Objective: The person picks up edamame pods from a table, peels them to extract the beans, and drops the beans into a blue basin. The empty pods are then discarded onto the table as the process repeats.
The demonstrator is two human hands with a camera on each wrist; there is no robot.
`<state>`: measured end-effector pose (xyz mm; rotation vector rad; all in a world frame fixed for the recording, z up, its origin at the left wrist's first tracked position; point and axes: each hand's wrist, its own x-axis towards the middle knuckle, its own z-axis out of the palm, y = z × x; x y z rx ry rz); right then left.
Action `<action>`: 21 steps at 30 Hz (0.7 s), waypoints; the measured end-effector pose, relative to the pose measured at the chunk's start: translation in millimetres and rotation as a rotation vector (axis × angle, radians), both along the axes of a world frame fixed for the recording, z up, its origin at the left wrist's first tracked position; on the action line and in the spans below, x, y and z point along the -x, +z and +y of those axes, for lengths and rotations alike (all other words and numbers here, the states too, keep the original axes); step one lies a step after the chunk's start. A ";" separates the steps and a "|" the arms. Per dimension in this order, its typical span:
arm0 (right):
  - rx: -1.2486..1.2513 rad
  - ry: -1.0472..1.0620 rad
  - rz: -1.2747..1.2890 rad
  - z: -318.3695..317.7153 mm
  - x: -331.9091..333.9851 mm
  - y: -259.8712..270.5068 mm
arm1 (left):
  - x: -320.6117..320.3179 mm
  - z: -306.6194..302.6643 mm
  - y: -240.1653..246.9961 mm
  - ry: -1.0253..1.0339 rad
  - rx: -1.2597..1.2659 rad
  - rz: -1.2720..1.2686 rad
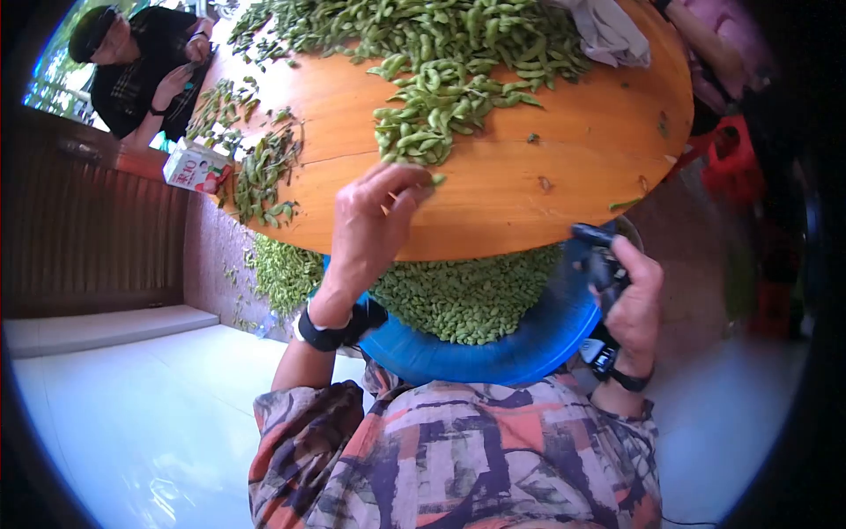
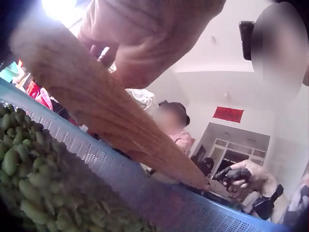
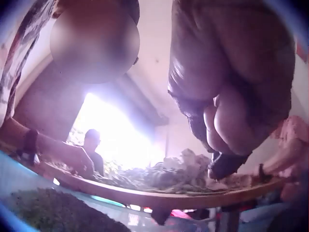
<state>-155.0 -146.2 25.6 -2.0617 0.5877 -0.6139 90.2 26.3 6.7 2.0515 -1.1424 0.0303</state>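
Note:
My left hand (image 1: 374, 216) is over the near edge of the orange wooden table (image 1: 326, 159), pinching a green soybean pod (image 1: 438, 180) between thumb and fingers. Just beyond it lies the near tip of a large heap of pods (image 1: 432, 97). My right hand (image 1: 636, 300) hangs above the right side of a blue basin (image 1: 480, 363), blurred, with black coverings on some fingers. Its fingers are loosely bent, and nothing shows between them. Shelled green beans (image 1: 467, 304) fill much of the basin, which is between my body and the table.
A white carton (image 1: 196, 167) stands at the table's left edge, near scattered pods (image 1: 264, 176). One person (image 1: 145, 70) sits at the far left, another (image 1: 723, 44) at the far right. A grey cloth (image 1: 608, 31) lies at the back. Red stools (image 1: 731, 159) are right of the table.

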 end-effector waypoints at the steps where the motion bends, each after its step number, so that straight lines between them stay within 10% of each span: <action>1: -0.279 0.003 0.035 9.7 -9.8 5.8 | 16.0 0.4 2.0 -0.080 0.086 0.430; 5: -0.828 0.175 0.055 21.3 -28.2 -4.8 | 63.9 -10.1 -3.3 -0.246 0.284 1.215; 11: -1.165 0.233 -0.175 24.7 -29.9 -22.7 | 84.8 -21.5 -13.6 -0.243 0.371 1.204; 21: -1.014 0.219 -0.184 22.6 -22.2 -23.1 | 93.7 -26.6 -15.6 -0.314 0.446 1.062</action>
